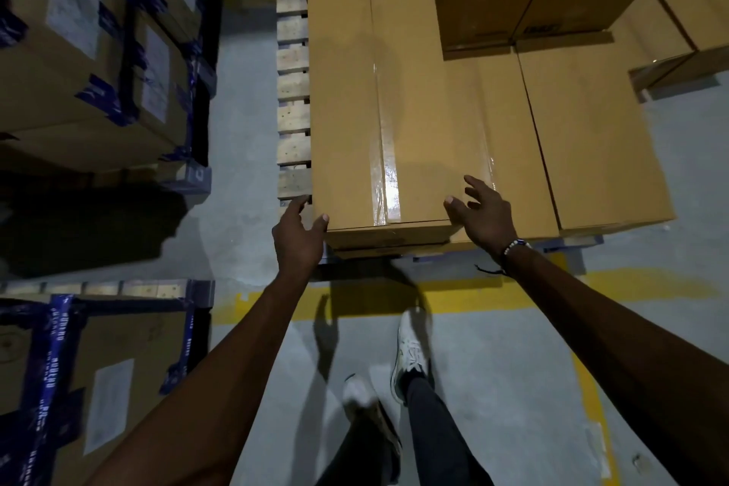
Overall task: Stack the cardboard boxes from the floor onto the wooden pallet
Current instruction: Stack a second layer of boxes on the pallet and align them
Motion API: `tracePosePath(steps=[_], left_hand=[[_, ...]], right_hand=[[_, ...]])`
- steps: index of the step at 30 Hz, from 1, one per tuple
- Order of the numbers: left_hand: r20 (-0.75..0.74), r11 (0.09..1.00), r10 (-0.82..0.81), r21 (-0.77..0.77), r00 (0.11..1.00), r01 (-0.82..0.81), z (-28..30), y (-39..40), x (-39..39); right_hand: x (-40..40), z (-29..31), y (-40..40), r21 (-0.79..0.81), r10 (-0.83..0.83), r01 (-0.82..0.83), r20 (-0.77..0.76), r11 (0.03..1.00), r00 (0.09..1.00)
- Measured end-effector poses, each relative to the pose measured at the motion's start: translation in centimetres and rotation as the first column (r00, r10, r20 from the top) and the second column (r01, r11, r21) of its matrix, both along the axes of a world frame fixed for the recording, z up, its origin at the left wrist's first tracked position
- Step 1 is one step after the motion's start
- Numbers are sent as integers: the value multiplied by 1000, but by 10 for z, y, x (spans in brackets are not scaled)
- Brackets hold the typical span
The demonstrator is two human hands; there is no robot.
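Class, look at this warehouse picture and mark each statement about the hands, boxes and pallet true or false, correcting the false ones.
1. Both hands are spread open at the near box. True: left hand, right hand, near box.
2. The near box is open at the top. False: tape seals it.
3. The right wrist wears a bracelet. True.
4. The wooden pallet is bare. False: boxes sit on it.
5. The floor line is red. False: yellow.
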State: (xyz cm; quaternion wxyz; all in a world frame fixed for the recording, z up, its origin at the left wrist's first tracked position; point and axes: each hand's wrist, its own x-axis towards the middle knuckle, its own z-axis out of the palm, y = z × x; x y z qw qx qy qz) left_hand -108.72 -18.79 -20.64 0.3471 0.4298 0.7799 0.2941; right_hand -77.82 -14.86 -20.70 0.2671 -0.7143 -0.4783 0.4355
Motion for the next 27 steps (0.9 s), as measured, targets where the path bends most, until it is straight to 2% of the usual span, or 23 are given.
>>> tracePosePath(steps=[2,8,12,19,22,27], left_hand=[[-61,997,-43,64,997,47,23,-4,5],[-117,965,-173,177,978,192,122,-31,14],[-97,940,-229,234,968,246,202,-57,21],[-70,886,-320,332,945,325,321,-102,53],[-35,866,-358,363,933,345,352,-116,76],[1,825,-441,396,898,404,384,-129,141]], right_hand=[[1,21,-3,25,-29,29,23,999,999],[15,121,-33,109,-71,73,-22,991,997],[34,204,-74,139,-116,128,-93,982,989],[83,329,-175,215,-195,217,-119,952,974],[111,361,-217,225,-270,295,-136,929,953],[174,382,-267,270,-408,433,-145,860,901]])
